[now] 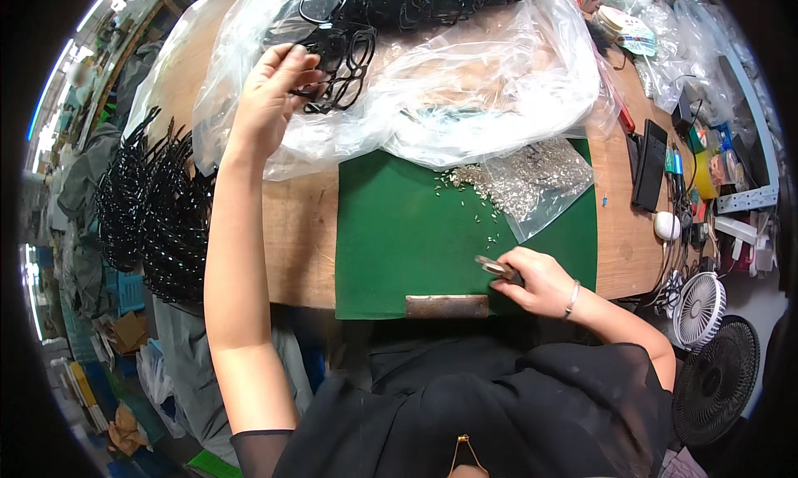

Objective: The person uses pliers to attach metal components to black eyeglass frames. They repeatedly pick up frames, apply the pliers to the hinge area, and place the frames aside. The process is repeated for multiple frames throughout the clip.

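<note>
My left hand (270, 96) is raised at the upper left, its fingers pinched on black looped cord (353, 66) that hangs in front of a clear plastic bag (399, 141). More black cords (440, 4) lie bundled in that bag. Lower right, my right hand (536, 285) grips small pliers (499, 268), their jaws pointing left over a green mat (399, 229). Beyond the pliers, tiny silvery pieces (467, 177) spill from a small clear bag (553, 174) full of the same. A brown block (446, 307) sits at the mat's front edge.
Bunches of black cord (170, 220) hang over the table's left edge. A phone (649, 165) lies on the wooden table (615, 262) at the right, near cables and a white round object (667, 225). Two fans, one white (699, 310) and one black (719, 378), stand beyond the right edge.
</note>
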### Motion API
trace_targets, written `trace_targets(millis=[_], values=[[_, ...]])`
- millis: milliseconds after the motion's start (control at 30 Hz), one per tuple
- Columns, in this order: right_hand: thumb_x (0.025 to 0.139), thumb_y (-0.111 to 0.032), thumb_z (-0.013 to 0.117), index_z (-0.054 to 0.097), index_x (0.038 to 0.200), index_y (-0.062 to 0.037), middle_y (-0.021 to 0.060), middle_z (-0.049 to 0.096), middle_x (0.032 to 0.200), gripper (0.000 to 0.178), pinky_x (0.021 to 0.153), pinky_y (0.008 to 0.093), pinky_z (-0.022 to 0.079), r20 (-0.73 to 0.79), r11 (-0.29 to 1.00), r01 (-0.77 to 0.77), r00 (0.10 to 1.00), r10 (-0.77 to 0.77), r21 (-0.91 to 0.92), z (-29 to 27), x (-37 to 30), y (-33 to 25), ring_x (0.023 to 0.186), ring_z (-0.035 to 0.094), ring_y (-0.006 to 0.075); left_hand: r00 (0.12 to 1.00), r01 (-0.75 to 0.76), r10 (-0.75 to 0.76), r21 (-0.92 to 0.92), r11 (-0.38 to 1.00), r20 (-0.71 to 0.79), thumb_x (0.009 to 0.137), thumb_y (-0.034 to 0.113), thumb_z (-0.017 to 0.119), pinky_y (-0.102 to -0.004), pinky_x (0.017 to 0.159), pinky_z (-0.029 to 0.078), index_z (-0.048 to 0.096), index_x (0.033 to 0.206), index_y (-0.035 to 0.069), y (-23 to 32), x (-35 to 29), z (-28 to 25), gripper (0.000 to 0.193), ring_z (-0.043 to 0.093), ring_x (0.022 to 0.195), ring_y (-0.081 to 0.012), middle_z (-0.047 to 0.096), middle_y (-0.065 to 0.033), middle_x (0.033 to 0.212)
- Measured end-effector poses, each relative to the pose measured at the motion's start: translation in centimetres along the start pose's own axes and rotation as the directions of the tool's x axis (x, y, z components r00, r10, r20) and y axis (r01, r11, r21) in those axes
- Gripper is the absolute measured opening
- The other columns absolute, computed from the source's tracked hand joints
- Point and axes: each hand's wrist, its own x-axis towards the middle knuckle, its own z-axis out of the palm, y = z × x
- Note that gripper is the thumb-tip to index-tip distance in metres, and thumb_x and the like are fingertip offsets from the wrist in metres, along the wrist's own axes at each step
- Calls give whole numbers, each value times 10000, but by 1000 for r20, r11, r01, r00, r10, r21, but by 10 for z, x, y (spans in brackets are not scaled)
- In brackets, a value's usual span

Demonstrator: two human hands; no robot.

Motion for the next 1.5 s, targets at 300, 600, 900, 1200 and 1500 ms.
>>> trace_targets(millis=[300,600,900,1200,1500], values=[[703,-155,603,426,1132,36,146,457,1081,501,658,363,427,-157,848,-9,984,-88,-529,27,10,10,745,555,268,943,-140,227,-332,933,242,885,320,460,-334,615,496,270,1219,-89,25,-126,52,562,522,479,-176,508,-321,1045],[710,-124,599,505,913,-19,143,522,811,248,646,384,455,-243,974,-44,970,-12,-222,0,7,21,722,551,312,973,228,-230,79,971,18,728,-95,570,-187,621,471,200,1301,13,-44,-235,105,691,538,670,-67,544,-171,1054],[713,-113,620,508,766,-22,132,508,704,154,588,383,409,-341,973,-74,940,-5,-220,28,28,30,665,520,313,980,58,-56,-3,998,190,649,-60,698,-208,683,438,-7,1357,68,-61,-243,112,1008,504,709,-83,485,-181,1087],[748,-153,593,517,805,-12,166,531,758,170,635,398,427,-331,982,-175,925,188,69,18,21,29,714,536,336,984,139,-139,5,990,109,682,-99,643,-289,806,466,50,1350,53,-63,-244,116,906,569,786,-136,447,-198,1174],[728,-105,611,523,815,-33,135,513,740,143,593,375,415,-294,986,-74,955,27,-149,24,26,31,690,526,316,987,158,-157,-56,986,9,670,-114,636,-267,766,483,51,1349,57,-59,-241,122,912,573,774,-130,442,-198,1185]])
